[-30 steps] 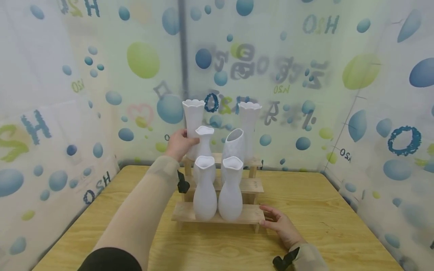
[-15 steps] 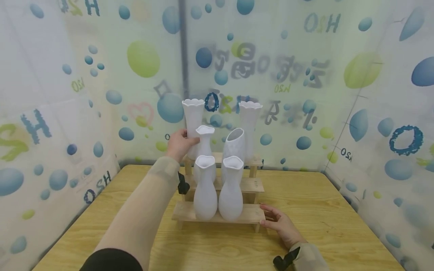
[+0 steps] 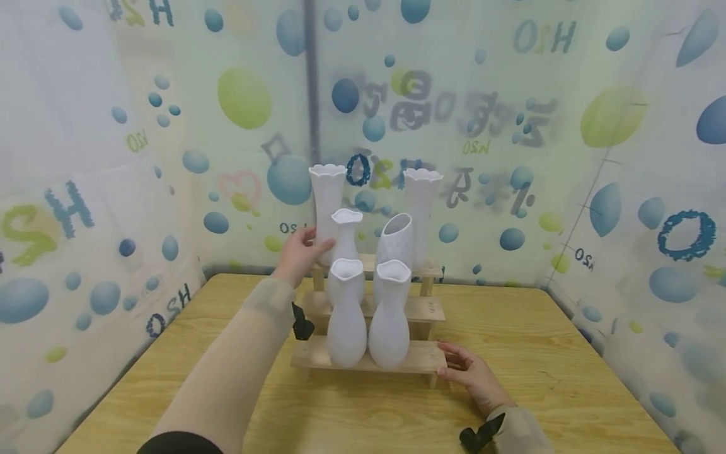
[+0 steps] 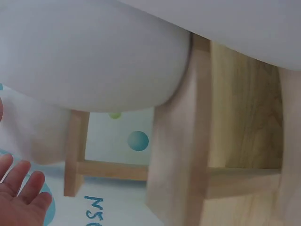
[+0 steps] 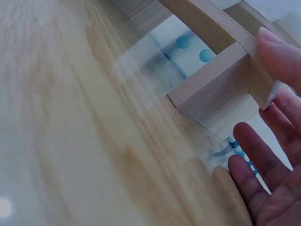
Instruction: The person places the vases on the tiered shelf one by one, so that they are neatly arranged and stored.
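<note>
A three-step wooden stand [image 3: 368,356] bears several white vases. Two slim-necked vases stand on the lowest step, the left one [image 3: 347,328] beside its twin [image 3: 389,328]. On the middle step are a wavy-rimmed vase [image 3: 346,233] and a slant-mouthed one [image 3: 395,243]. Tall scalloped vases occupy the top step, at left [image 3: 327,195] and right [image 3: 422,202]. My left hand [image 3: 296,255] is beside the left tall vase, its fingers [image 4: 30,186] loosely extended and apart from it in the left wrist view. My right hand [image 3: 473,378] pinches the lowest step's right end between thumb and index finger.
The stand is on a wood-grain table [image 3: 499,334]. Patterned curtains [image 3: 482,94] with blue and green dots enclose the back and both sides. Dark wrist mounts sit on both sleeves, including the right mount [image 3: 482,435].
My left hand has come slightly down and away from the left tall vase, its fingers loosening. My right hand keeps its place on the stand. The head view has shifted slightly.
</note>
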Demonstrator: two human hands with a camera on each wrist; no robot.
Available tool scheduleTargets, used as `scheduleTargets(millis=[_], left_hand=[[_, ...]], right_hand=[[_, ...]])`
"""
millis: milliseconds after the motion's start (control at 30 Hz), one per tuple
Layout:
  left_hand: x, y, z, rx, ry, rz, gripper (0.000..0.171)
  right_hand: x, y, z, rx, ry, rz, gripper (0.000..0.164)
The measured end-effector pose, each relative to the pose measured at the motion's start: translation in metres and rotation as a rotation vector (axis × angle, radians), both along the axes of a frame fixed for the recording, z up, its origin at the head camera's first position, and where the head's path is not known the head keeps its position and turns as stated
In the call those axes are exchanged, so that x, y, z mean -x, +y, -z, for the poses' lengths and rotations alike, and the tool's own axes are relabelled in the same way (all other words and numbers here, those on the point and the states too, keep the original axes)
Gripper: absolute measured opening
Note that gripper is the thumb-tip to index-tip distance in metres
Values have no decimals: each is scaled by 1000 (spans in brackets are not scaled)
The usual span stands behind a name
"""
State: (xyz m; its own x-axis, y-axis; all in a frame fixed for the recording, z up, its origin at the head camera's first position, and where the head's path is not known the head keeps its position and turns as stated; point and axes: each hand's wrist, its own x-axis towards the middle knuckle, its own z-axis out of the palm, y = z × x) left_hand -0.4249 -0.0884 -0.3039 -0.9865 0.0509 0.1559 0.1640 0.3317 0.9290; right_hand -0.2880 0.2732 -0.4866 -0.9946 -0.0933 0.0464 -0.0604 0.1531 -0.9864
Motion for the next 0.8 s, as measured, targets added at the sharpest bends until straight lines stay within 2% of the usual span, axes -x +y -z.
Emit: scheduleTargets(millis=[167, 367, 500, 567, 700, 800], left_hand=[[-4, -11, 17, -39, 14, -10, 88], [-15, -28, 39, -116, 33, -45, 73], [-23, -46, 57, -174, 20, -38, 71], [-27, -57, 70, -187, -7, -26, 73], [-39, -78, 102, -142, -90, 2, 81], [-49, -88, 121, -47, -173, 18, 85]], right_hand=[[1, 2, 0, 5, 5, -5, 62], [2, 1, 0, 8, 5, 15, 61], [3, 0, 0, 16, 6, 33, 61], [3, 1, -1, 18, 8, 40, 60], [3, 2, -3, 23, 1, 53, 59], [3, 3, -5, 30, -3, 66, 57]])
